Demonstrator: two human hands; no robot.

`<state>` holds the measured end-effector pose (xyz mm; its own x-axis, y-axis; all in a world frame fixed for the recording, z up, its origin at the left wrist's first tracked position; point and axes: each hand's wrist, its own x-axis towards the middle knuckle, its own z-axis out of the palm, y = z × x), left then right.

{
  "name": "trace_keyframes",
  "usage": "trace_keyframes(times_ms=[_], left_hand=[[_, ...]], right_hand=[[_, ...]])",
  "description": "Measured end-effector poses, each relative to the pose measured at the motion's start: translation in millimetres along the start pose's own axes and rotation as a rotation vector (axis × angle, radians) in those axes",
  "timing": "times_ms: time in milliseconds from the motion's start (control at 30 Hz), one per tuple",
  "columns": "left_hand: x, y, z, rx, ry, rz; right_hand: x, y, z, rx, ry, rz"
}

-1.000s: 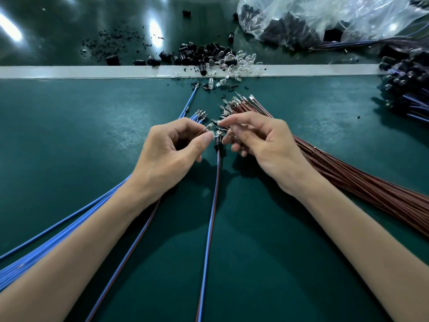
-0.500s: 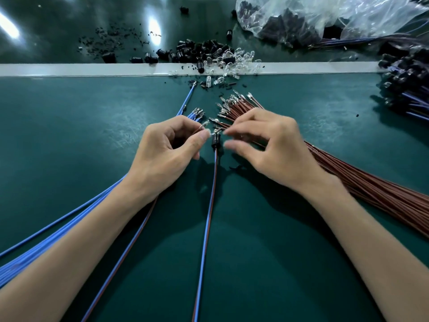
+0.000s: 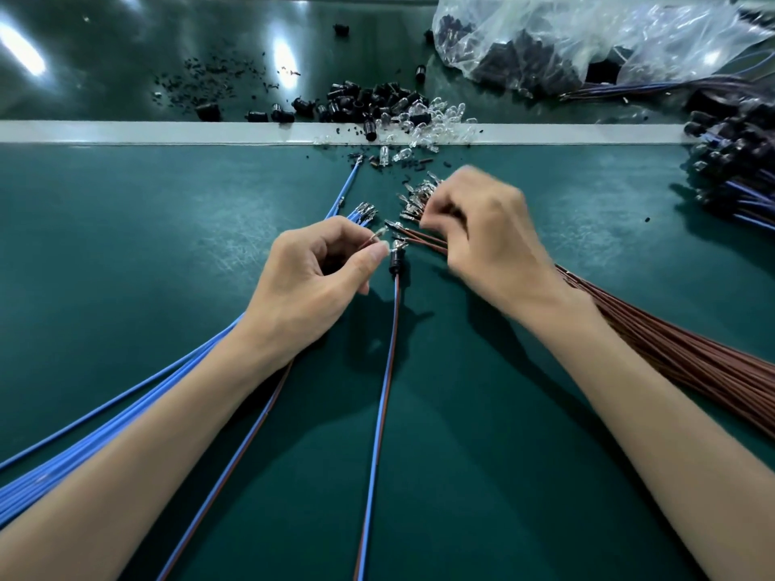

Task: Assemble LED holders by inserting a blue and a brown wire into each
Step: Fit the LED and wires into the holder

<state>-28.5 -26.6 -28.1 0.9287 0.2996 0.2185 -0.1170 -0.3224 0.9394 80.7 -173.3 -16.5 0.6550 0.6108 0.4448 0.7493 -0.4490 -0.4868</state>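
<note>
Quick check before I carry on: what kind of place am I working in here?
Most likely a bench on an electronics assembly line. A green work mat holds bundles of blue wires and brown wires with metal tips, a heap of black holders and clear bulbs, and a plastic bag of parts.

The surface [image 3: 146, 266] is dark green with a white stripe [image 3: 126, 132]. One wire bundle [image 3: 105, 438] is blue, the other bundle [image 3: 692, 354] is brown. The holders [image 3: 369, 98] are black, the bag [image 3: 587, 31] is transparent.

A crumpled clear plastic bag [image 3: 587, 31] holds dark, indistinct parts.
</note>
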Motion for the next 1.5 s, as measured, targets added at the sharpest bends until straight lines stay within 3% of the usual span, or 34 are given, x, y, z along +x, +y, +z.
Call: trace_keyframes(times_ms=[67,267,533,933,1300,1500], left_hand=[[0.1,-0.1,0.2,-0.005,-0.001,0.000],[-0.2,-0.4,0.4,-0.004,-0.001,0.002],[-0.7,0.7,1.4,0.002,-0.014,0.010],[-4.1,4.4,2.8,0.009,-0.054,0.012],[-4.0,5.6,2.7,-0.055,-0.049,-0.012],[-3.8,5.3,1.8,-0.042,-0.070,-0.010]], right_hand=[[7.0,-1.3,5.4,0.015,0.205,0.106],[-6.4,-6.8,8.7,0.164,0.224,0.246],[-28.1,-10.8,3.8,0.597,-0.083,0.204],[-27.3,-8.2,2.5,0.843,-0.105,0.224],[-28.4,-13.3,2.2,0.728,-0.110,0.186],[-30.4,-15.3,4.9,0.574,-0.099,0.064]])
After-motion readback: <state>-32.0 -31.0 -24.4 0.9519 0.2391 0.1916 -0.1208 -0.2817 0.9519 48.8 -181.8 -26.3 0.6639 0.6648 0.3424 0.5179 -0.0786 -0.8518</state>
